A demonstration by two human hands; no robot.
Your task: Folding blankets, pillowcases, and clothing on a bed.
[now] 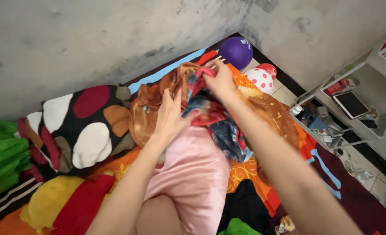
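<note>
My left hand (pixel 170 114) presses flat on a red-and-blue patterned cloth (pixel 221 124) where it meets a crumpled brown shiny fabric (pixel 151 102). My right hand (pixel 219 78) pinches the top edge of the same patterned cloth, fingers closed on a red fold. The cloth drapes over a pink satin pillow (pixel 197 174) that lies between my arms. A second brown satin piece (pixel 273 115) lies under my right forearm.
A dark cushion with big coloured spots (pixel 84 124) lies left, green fabric (pixel 1 156) further left. A purple balloon (pixel 236 52) and polka-dot balloons (pixel 260 78) sit in the corner. A grey shelf (pixel 362 126) with small items stands right. Concrete walls rise behind.
</note>
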